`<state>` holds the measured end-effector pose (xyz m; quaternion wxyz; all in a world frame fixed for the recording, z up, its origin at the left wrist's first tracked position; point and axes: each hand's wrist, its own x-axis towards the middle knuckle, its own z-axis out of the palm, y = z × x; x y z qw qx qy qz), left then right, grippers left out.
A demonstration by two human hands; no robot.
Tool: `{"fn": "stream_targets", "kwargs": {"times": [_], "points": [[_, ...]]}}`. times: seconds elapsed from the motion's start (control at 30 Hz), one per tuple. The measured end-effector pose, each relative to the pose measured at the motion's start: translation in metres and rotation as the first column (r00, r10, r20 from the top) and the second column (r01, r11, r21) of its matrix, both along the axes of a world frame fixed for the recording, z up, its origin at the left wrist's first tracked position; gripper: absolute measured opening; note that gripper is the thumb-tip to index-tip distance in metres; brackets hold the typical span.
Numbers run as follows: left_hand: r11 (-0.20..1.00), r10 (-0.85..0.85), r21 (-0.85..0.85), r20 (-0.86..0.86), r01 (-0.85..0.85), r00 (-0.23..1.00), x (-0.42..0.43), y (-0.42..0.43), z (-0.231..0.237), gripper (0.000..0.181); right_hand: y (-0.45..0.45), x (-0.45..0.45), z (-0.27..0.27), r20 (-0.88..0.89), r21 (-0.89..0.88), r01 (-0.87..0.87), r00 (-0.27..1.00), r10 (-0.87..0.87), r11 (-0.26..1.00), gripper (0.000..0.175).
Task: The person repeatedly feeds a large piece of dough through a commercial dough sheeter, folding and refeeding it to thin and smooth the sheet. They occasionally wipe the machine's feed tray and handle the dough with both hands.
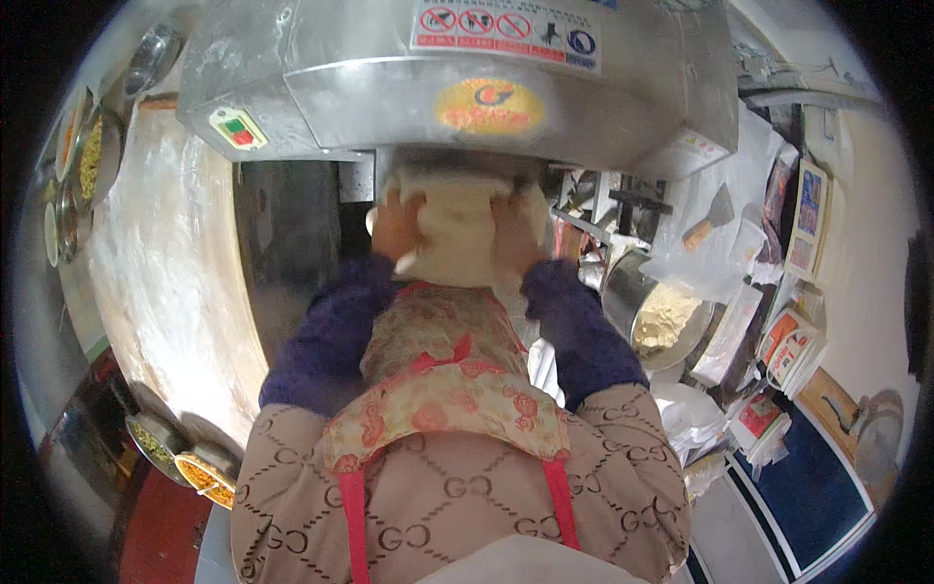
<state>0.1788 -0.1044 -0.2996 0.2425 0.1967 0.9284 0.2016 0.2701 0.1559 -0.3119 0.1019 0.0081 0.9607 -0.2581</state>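
A broad slab of pale dough (458,226) lies in front of me at the mouth of a stainless-steel dough-rolling machine (394,95). On the dough's left part rests my left hand (399,225), its fingers towards the machine. My right hand (516,230) is on the right part, blurred. Both hands look flat against the dough rather than closed round it. The dough's far edge lies under the machine's front, where shadow hides the rollers. A green and red switch (239,130) sits on the machine's left front.
A floury wooden worktop (175,241) stands at left, with metal bowls of chopped food (157,447) by its near edge. At right are a metal bowl of flour or dough (664,317), a scraper with a wooden handle (709,219) on plastic sheeting, and white plastic tubs (794,350).
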Motion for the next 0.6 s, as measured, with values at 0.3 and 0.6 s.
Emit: {"fn": "stream_targets", "kwargs": {"times": [0.3, 0.6], "points": [[1.0, -0.004, 0.019, 0.075, 0.003, 0.997, -0.031, 0.014, 0.031, 0.093, -0.006, 0.009, -0.004, 0.058, 0.066, 0.14, 0.988, -0.144, 0.988, 0.058], [0.981, -0.114, 0.141, -0.129, 0.132, 0.985, 0.119, -0.085, 0.027, 0.055, -0.082, 0.142, 0.078, 0.16, -0.126, 0.163, 0.977, -0.142, 0.979, 0.042]]}}
